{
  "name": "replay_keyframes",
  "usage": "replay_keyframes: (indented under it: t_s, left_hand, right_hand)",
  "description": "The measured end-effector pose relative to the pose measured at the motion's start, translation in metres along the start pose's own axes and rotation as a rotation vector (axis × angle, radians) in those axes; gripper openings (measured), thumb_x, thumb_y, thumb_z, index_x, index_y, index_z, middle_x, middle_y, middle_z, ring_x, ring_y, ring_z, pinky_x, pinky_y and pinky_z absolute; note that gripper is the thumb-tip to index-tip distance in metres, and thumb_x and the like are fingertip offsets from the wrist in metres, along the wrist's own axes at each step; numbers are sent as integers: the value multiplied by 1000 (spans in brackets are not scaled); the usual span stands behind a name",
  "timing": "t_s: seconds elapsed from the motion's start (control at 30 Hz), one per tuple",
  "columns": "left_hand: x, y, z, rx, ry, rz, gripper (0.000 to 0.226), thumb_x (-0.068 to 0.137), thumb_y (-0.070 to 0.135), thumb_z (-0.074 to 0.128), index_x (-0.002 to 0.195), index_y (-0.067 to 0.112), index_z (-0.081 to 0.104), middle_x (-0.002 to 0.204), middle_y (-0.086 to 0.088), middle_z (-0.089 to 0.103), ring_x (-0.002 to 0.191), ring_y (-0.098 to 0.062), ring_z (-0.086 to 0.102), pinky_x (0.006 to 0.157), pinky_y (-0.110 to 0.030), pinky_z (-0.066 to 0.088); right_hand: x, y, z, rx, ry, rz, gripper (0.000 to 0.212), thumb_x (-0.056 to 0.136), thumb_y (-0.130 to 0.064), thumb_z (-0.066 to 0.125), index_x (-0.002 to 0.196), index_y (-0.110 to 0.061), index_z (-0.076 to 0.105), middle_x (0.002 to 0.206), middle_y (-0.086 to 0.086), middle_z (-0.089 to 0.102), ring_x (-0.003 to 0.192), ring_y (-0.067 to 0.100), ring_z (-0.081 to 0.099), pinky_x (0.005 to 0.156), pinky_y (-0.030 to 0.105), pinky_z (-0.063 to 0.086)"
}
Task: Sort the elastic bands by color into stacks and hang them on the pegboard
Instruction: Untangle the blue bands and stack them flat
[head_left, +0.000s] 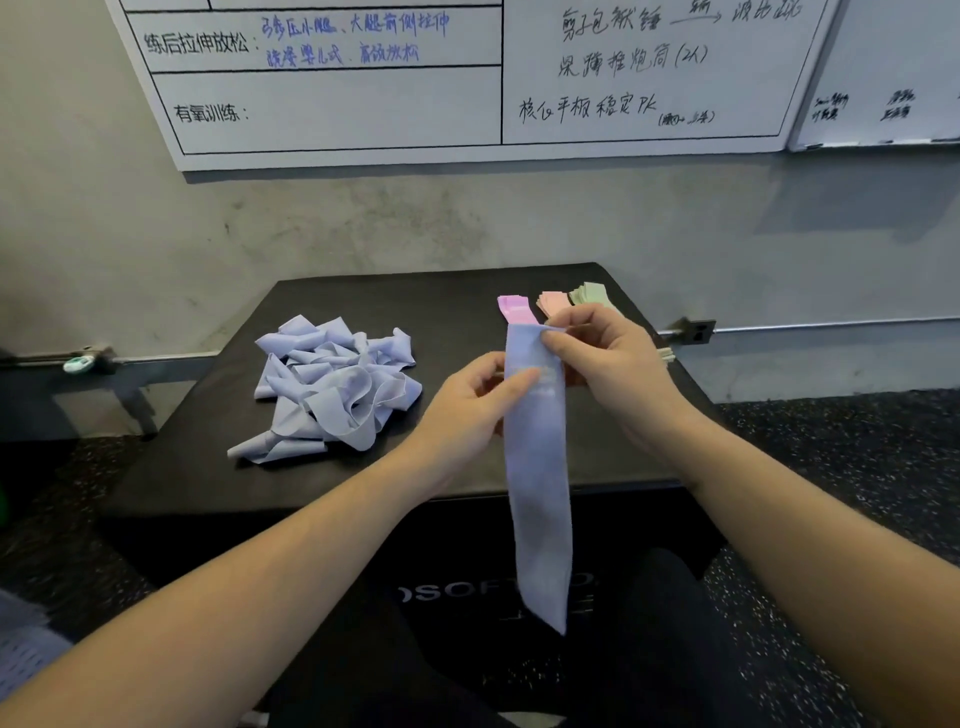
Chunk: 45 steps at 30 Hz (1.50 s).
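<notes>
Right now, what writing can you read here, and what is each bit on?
"练后拉伸放松:" printed on the whiteboard.
"有氧训练:" printed on the same board.
"核心平板稳定PK" handwritten there; the other handwriting is too scrawled to read surely.
"OSOF", partly hidden, on the black box.
Smaller board: too blurred.

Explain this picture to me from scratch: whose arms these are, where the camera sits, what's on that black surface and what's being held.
There is no machine here. A person wears a wide-angle camera on the head, so you look down along their own arms.

The left hand and right hand both pinch one lavender band near its top, and it hangs down flat in front of the black padded box.

On the box lies a tangled pile of lavender bands. At the far right corner sit three sorted stacks: a bright pink stack, a pale pink stack and a green stack.

A whiteboard with handwriting hangs on the wall behind.
</notes>
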<state>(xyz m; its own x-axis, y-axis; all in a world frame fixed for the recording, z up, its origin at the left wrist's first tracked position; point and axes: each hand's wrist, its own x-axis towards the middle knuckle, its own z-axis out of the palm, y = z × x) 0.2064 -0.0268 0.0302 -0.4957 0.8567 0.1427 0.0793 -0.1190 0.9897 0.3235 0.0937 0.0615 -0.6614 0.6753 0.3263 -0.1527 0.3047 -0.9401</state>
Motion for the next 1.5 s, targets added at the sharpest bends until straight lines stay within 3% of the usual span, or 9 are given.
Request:
replay_keyframes:
  t_s: [0.17, 0.3, 0.47, 0.57, 0.7, 0.87, 1.0, 1.27, 1.5]
  left_hand:
    - [35, -23, -1, -160, 124, -21, 15, 100, 29, 60, 86, 26, 66, 95, -2, 71, 93, -17, 63, 85, -37, 48]
    - [72, -42, -6, -267, 286, -129, 12, 105, 20, 52, 95, 18, 58, 76, 8, 69, 70, -8, 64, 65, -26, 51]
    - [129, -63, -22, -227, 376, -252, 22, 102, 24, 56, 122, 16, 56, 112, -11, 73, 91, -21, 70, 78, -38, 59]
    - [162, -78, -37, -157, 403, -269, 15, 101, 23, 59, 116, 21, 54, 109, -8, 74, 97, -22, 72, 92, -44, 59]
    - [196, -108, -51, 0, 430, -314, 22, 102, 25, 59, 123, 19, 56, 117, -6, 66, 107, -22, 64, 91, -39, 56]
    - [224, -142, -59, 91, 443, -368, 23, 101, 17, 60, 123, 18, 56, 118, -5, 64, 105, -20, 63, 90, -38, 56]
    - [241, -162, -63, 233, 424, -351, 26, 99, 11, 60, 124, 17, 56, 119, -4, 63, 103, -17, 63, 76, -26, 52]
    - [243, -161, -76, 594, 356, -262, 41, 99, 11, 60, 138, 22, 50, 138, 0, 54, 115, -11, 52, 74, -15, 40]
    - [178, -135, -119, 940, 81, 119, 14, 98, 18, 62, 108, 27, 65, 107, 11, 65, 96, -6, 62, 85, -13, 47]
  right_hand:
    - [11, 38, 7, 138, -115, 164, 31, 95, -21, 70, 123, -26, 58, 94, 1, 76, 88, 15, 71, 73, 31, 58]
    - [9, 86, 12, 32, -290, 388, 59, 85, -31, 80, 135, -24, 49, 114, 1, 75, 110, 17, 70, 93, 44, 58]
    - [14, 138, 21, -189, -374, 436, 54, 94, -15, 70, 138, -26, 43, 103, 8, 74, 102, 25, 71, 93, 49, 57]
    - [24, 163, 23, -267, -367, 423, 65, 94, -12, 67, 142, -36, 30, 96, 12, 69, 89, 26, 70, 82, 48, 60]
    - [32, 186, 25, -578, -419, 192, 75, 92, -21, 67, 151, -39, 23, 96, -11, 59, 82, 13, 61, 81, 43, 55]
    - [40, 214, 16, -801, -462, -155, 49, 91, -35, 67, 137, -41, 51, 127, -8, 49, 112, 15, 47, 95, 34, 41]
    - [42, 222, 11, -737, -515, -190, 13, 94, -45, 63, 104, -40, 70, 122, -20, 56, 117, 4, 44, 94, 31, 35]
    - [47, 221, 11, -667, -543, -55, 17, 93, -54, 61, 104, -43, 66, 117, -26, 57, 118, -3, 43, 104, 29, 32]
    - [49, 221, 12, -505, -433, 27, 28, 87, -52, 65, 113, -42, 64, 107, -25, 64, 109, 0, 56, 99, 35, 48]
